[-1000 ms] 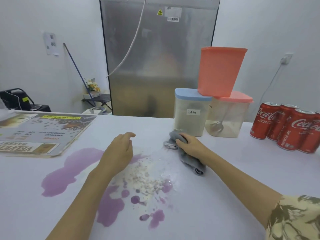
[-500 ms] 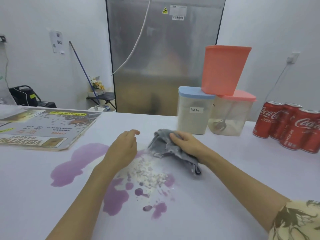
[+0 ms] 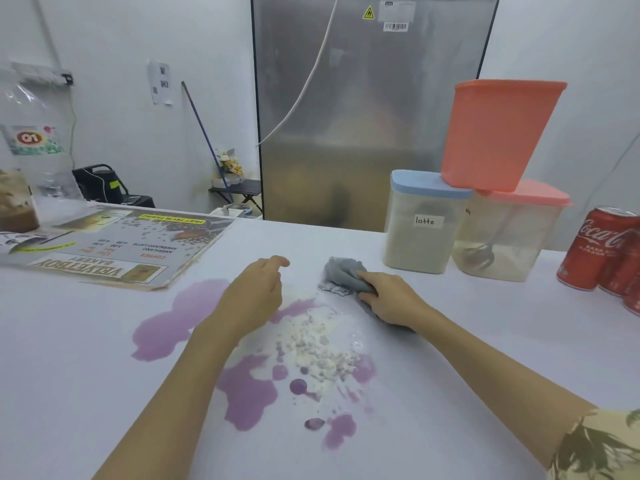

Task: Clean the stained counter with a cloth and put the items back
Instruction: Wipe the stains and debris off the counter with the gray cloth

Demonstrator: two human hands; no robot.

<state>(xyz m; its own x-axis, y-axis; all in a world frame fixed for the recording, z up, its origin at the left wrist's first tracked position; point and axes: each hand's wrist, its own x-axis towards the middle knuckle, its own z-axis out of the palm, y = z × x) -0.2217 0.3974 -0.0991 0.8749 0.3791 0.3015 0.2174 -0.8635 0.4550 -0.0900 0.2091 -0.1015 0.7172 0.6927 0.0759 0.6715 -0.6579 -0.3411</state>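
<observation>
- White worktop [image 3: 485, 341] runs the width of the view, with a steel fridge door [image 3: 370, 109] behind it.
- Far to the left of the grips, a printed menu board [image 3: 114, 252] lies flat on the worktop.
- Purple stain [image 3: 173, 320] spreads under and beside the left forearm, with white crumbled powder [image 3: 318, 344] between the two hands.
- Left hand [image 3: 252, 299] rests over the stain, fingers loosely curled, grip holding nothing.
- Right hand [image 3: 391, 299] has its grip curled round a grey cloth [image 3: 343, 273], bunched on the worktop just beyond the powder.
- Beyond the right grip stand a blue-lidded latte container [image 3: 422, 226], a pink-lidded container [image 3: 509, 233] and an orange tub [image 3: 498, 133] stacked on both.
- Far right, red cola cans [image 3: 599, 251] stand together.
</observation>
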